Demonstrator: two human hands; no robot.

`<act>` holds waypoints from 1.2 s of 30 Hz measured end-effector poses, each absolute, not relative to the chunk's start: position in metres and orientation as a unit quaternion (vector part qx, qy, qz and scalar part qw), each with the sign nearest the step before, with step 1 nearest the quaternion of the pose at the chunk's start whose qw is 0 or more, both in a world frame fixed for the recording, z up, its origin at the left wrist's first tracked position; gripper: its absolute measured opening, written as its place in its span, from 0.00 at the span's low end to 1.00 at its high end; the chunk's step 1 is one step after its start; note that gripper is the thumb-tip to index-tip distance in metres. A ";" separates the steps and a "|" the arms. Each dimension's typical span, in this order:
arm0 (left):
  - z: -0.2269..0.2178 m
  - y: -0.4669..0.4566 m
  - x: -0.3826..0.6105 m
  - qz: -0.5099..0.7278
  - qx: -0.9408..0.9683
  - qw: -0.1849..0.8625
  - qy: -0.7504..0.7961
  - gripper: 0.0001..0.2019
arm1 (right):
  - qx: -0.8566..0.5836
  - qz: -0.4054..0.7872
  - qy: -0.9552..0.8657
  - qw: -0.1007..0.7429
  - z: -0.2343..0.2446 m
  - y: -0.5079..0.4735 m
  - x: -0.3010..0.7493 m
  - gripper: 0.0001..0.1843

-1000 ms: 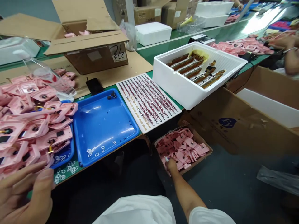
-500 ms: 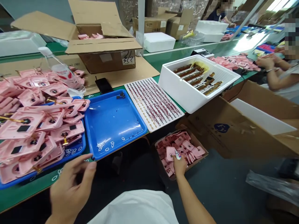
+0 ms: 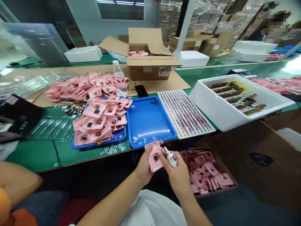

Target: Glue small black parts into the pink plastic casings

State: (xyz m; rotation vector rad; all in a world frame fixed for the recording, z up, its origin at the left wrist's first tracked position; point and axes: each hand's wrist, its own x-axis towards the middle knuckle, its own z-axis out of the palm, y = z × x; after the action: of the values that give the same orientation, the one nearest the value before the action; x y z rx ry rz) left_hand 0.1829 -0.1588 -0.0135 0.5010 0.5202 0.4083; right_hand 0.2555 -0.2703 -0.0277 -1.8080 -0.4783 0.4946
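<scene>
A pink plastic casing (image 3: 154, 164) is held up in front of me, its hollow side showing a small black part. My left hand (image 3: 143, 168) is closed around its left edge. My right hand (image 3: 180, 177) is closed on a small glue tube (image 3: 172, 159), whose white nozzle points up and left. The thumb and a finger of that hand reach to the casing's right edge beside the black part; whether they pinch anything there I cannot make out. Just beyond lies a blue tray (image 3: 150, 121) with white rings and small black bits.
Pink casings heap a second blue tray (image 3: 76, 146) on the left. A carton (image 3: 225, 188) of casings stands low at right. Beyond are a board of small parts (image 3: 185, 113), a foam box (image 3: 211, 110), a phone (image 3: 141, 91) and a bottle (image 3: 119, 77). Another person's arm (image 3: 20, 169) is at left.
My right hand has come up from the low carton with the glue tube and a casing. My left hand, open before, now grips the casing. The view has swung left.
</scene>
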 end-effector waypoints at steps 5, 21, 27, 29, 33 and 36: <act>0.004 -0.140 0.156 0.276 0.265 0.880 0.283 0.40 | -0.772 0.245 -0.326 0.487 0.011 -0.269 0.240 0.25; 0.012 -0.138 0.130 0.269 0.269 0.889 0.255 0.42 | -0.728 0.248 -0.463 0.441 0.028 -0.242 0.215 0.22; 0.014 -0.136 0.128 0.269 0.277 0.888 0.250 0.41 | -0.727 0.247 -0.470 0.436 0.027 -0.239 0.214 0.21; 0.014 -0.136 0.128 0.267 0.277 0.891 0.243 0.39 | -0.728 0.244 -0.470 0.435 0.027 -0.238 0.214 0.21; 0.010 -0.137 0.129 0.257 0.266 0.899 0.236 0.38 | -0.731 0.239 -0.474 0.429 0.027 -0.237 0.215 0.20; 0.008 -0.136 0.130 0.257 0.262 0.898 0.242 0.37 | -0.735 0.247 -0.470 0.422 0.029 -0.236 0.216 0.20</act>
State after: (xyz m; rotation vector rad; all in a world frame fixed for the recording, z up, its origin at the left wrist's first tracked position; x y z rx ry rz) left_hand 0.1298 -0.1361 0.0083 0.5418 0.5021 0.5326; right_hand 0.2158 -0.2363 0.0286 -1.8402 -1.1766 0.6175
